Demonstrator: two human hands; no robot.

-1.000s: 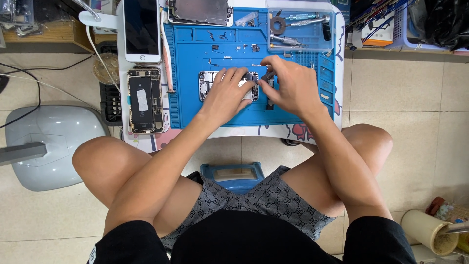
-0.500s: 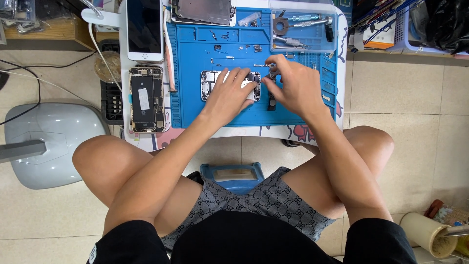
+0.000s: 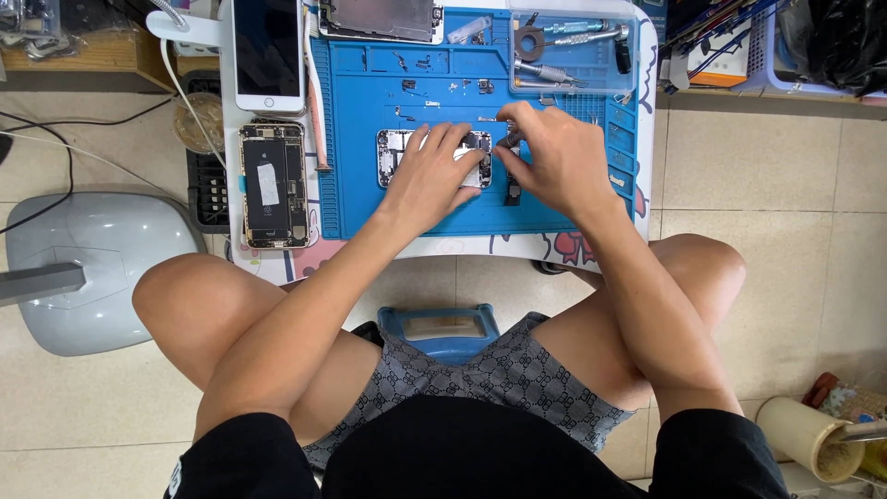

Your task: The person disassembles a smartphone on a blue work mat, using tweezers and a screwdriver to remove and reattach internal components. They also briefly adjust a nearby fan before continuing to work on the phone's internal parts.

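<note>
Hands (image 3: 434, 176) (image 3: 554, 157) on flat opened phone (image 3: 393, 152).

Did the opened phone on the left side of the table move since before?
No. The opened phone lies in the same spot beside the blue mat, below the white phone; only the camera view shifted slightly.

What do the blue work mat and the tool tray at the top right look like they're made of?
Blue mat: likely silicone or rubber, matte, with moulded compartments. Tool tray: looks like clear glossy plastic, since the mat's blue shows through it.
</note>
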